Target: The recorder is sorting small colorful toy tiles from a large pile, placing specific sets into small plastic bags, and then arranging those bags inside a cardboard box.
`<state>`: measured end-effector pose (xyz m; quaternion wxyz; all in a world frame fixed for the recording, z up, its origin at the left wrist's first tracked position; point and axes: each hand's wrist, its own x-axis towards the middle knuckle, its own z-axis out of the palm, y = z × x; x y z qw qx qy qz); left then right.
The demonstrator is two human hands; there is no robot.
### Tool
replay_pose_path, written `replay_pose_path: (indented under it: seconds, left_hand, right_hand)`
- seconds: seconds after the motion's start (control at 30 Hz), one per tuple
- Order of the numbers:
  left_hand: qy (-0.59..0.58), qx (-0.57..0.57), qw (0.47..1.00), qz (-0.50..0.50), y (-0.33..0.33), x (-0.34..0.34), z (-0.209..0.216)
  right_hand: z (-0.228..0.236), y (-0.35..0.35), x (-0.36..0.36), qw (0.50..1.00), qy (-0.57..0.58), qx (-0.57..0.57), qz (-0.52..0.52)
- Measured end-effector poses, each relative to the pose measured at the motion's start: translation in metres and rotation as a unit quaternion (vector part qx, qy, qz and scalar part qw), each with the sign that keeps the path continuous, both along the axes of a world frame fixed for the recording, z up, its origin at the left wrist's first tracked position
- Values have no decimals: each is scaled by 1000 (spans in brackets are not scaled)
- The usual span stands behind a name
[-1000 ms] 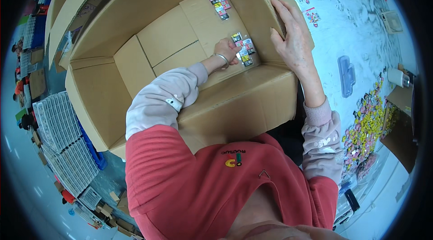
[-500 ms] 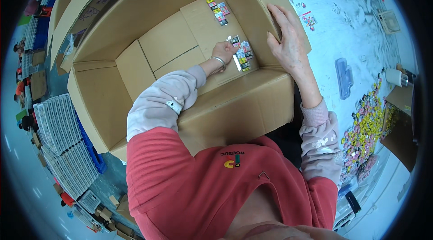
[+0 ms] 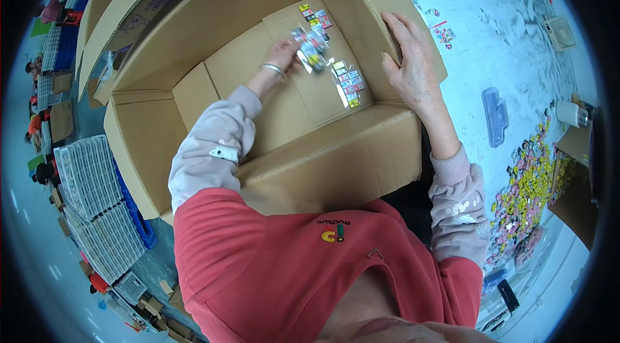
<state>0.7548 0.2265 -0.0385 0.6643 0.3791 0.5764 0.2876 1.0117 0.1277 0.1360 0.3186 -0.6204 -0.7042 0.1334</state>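
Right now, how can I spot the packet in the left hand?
Look inside the big brown cardboard box. Over its floor, the left hand holds a clear, colourful packet. It's the only blurred, held one; the other packets lie on the box floor.

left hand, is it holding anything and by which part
The left hand holds a clear packet with colourful contents, by its edge on the picture's left; blur hides the exact finger placement.

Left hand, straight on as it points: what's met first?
Beyond the blurred packs that the left hand holds: probably the far group of colourful packs on the box floor. Its height is unclear, so it might pass over.
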Motion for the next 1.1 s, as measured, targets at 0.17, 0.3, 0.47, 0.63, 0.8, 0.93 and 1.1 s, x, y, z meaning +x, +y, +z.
replay_pose_path:
  seconds: [0.17,0.3,0.47,0.63,0.8,0.93,1.1]
  left_hand:
    - [80,17,994,74,49,-7,-7]
    - [162,39,981,103,62,-4,-24]
    - [485,141,859,-81,70,-11,-23]
    - [528,183,819,-131,53,8,10]
    - [501,478,705,-157,29,22,-1]
    - [580,422,620,-317,18,34,-24]
    - [573,419,638,-298,21,37,-31]
  right_hand:
    - [-2,1,3,1000,11,5,0]
    - [2,0,-1,1000,-3,-2,1]
    - [4,-1,-1,1000,6,-5,-1]
    - [-2,-5,6,1000,1,-8,-12]
    - [3,-3,1,1000,-3,-16,-7]
    - [5,-1,-2,1000,2,-15,-6]
    - [-3,0,0,1000,9,4,-1]
